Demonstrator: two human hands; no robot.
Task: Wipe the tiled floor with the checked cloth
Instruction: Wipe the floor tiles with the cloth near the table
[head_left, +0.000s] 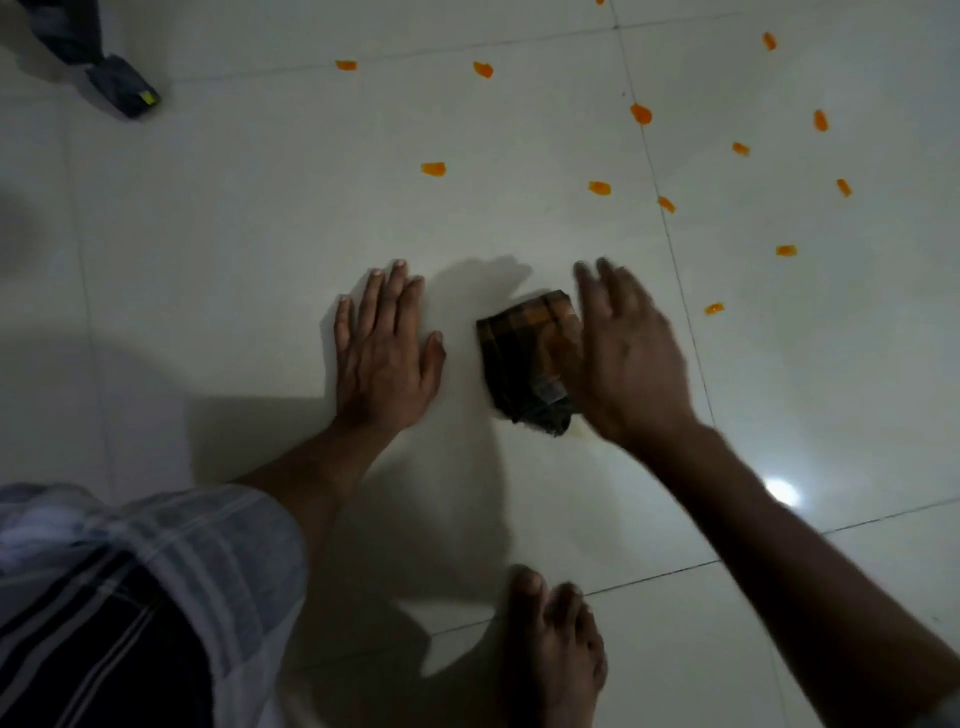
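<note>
At the far upper left a dark bundle (122, 85) with a yellow tag lies on the floor (260, 208), well apart from you. Lower left, your striped garment (130, 571) fills the corner. Your left hand (387, 353) lies flat on the tiles with its fingers straight and slightly spread, palm down, holding nothing; its thumb points toward the cloth (527, 361) but does not touch it. The cloth sits just to the right of that hand, folded into a small dark checked pad with an orange tint on its upper part, lying on the floor between your two hands. Your right hand (628, 358) is at the cloth's right edge, fingers straight and close together, pointing away from you; it is blurred, so you cannot tell whether it presses the cloth or only hangs just over it, but the fingers are not curled round anything. A faint yellowish smear (579, 430) shows on the tile at the cloth's near corner. Below, your bare foot (553, 644) stands on a grout line. Orange bits (641, 114) are scattered over the tiles above and to the right of the cloth, the nearest (714, 308) just right of your right hand. A bright glare spot (782, 491) shines on the floor at the lower right.
</note>
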